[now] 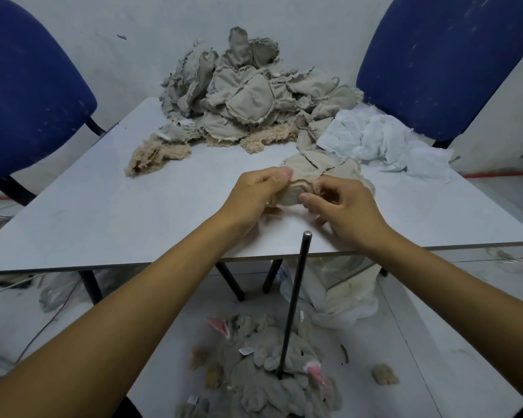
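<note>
Beige, a small rounded fabric piece [293, 193] sits pinched between left hand [255, 194] and right hand [341, 209], fingers curled round it, near the big grey cloth heap [248, 92].

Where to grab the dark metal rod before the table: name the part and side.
Grip the rod on its bare upper shaft, just below the top, closing round it from the near side. It stands almost upright, its foot sunk in the fabric pile on the floor, the table edge behind it.
</note>
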{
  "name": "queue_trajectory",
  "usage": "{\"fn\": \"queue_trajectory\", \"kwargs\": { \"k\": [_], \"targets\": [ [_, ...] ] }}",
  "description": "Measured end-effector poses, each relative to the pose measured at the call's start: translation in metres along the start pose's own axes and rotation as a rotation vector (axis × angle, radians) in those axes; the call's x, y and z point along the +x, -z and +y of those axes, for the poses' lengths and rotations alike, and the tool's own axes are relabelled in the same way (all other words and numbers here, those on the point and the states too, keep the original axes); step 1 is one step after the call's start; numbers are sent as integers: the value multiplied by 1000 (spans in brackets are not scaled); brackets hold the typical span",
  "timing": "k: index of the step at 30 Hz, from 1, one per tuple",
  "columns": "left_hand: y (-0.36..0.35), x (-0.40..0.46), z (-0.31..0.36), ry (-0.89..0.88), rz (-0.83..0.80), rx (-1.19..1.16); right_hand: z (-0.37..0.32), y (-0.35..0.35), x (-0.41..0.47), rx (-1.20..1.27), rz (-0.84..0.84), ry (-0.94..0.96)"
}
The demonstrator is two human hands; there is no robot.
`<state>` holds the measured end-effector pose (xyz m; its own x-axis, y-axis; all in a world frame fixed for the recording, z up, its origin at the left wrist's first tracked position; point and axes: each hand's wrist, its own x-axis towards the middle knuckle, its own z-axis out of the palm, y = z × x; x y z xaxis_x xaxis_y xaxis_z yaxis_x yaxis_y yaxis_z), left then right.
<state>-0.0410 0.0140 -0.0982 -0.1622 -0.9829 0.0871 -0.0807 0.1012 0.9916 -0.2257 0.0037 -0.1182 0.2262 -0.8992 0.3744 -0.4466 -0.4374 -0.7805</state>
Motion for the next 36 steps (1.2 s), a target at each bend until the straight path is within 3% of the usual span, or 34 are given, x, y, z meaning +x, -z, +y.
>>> {"fn": "queue_trajectory", "kwargs": {
  "k": [4,10,13,16,18,22,25,29,36],
  "targets": [
    [8,-1,-4,-4,-19,67,1,1,0,66,-15,-30],
    [5,-4,-5,-300,170,173,-8,5,4,303,-196,-176],
    [2,-5,-8,-372,187,192,-10,4,0,236,-268,-90],
    [-1,-8,-8,-375,149,247,-10,1,-3,234,-186,-46],
    [0,-8,-7,-347,86,252,-8,1,-2,238,-154,-47],
    [-2,-6,-1,-92,-109,187,-5,5,-1,220,-161,-69],
    [-1,-3,3,11,-136,204,-5,4,-2,212,-129,-54],
    [1,-2,6,101,-277,143,-7,4,-3,211,-136,-9],
    [3,-3,11,184,-328,-72,-5,2,-2,169,-192,-53]
  ]
}}
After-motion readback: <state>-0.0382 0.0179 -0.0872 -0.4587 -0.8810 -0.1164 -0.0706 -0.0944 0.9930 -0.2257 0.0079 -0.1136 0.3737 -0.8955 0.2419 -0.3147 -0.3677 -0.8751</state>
